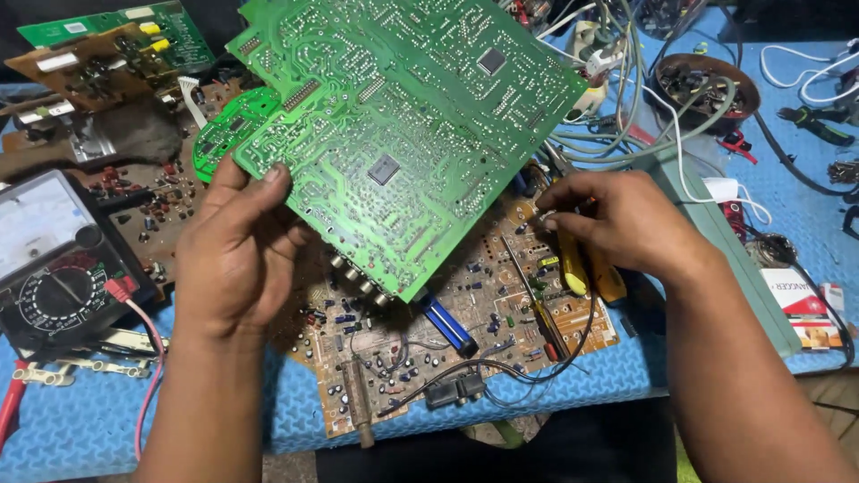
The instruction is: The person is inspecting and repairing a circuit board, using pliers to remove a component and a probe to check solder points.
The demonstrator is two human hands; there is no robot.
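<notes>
Left grip: your left hand (234,255) pinches the lower left edge of the large green printed circuit board (403,125), thumb on the solder side facing you, the other fingers out of sight behind it. The grip is narrow, closed on the board edge. The board is lifted clear and tilted, solder traces and two small dark square chips toward the camera, a row of round jacks along its lower edge.

Right grip: your right hand (626,224) is curled shut around a yellow-handled tool (573,264), fingertips bunched just beside the right corner of the green board. I cannot tell whether the tool tip touches anything; the fingers hide it.

Step in hand, as judged: inspection of the solder side, board held up with one hand and tool at the ready. The next move calls for a steady left pinch and a fine, well-aimed tip, since the traces are dense.

Outward: beneath the raised board lies a tan component-side circuit board (501,313) on the blue textured mat (80,429) covering the counter. A soldering iron (358,407) rests across the tan board's lower left. To your left sits an analogue multimeter (54,259) with a red lead. Behind the right hand, tangled grey and white cables (626,89) and a round brown bowl of small parts (702,85).
</notes>
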